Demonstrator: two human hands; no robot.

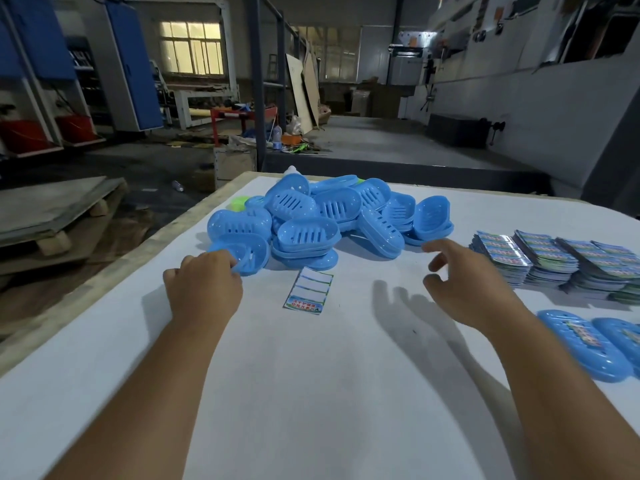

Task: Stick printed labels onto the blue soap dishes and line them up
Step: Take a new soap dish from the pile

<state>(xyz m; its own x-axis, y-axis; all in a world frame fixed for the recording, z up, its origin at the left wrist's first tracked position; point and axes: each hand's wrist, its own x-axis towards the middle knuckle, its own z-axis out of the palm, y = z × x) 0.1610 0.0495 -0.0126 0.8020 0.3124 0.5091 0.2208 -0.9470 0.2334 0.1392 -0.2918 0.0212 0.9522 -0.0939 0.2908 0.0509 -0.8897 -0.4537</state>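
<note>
At three o'clock the frame edge cut off the label stacks (pixel 588 268) and the second labelled soap dish (pixel 620 337). The left hand's fingertips (pixel 232 263) hid behind a dish rim (pixel 247 259). Label print (pixel 304 303) was unreadable.

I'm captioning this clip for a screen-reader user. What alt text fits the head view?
A person's left hand grips a blue soap dish at the edge of a pile of dishes on a white table, while the open right hand hovers nearby. A label sheet lies between the hands; label stacks and two labelled dishes sit at right.
</note>
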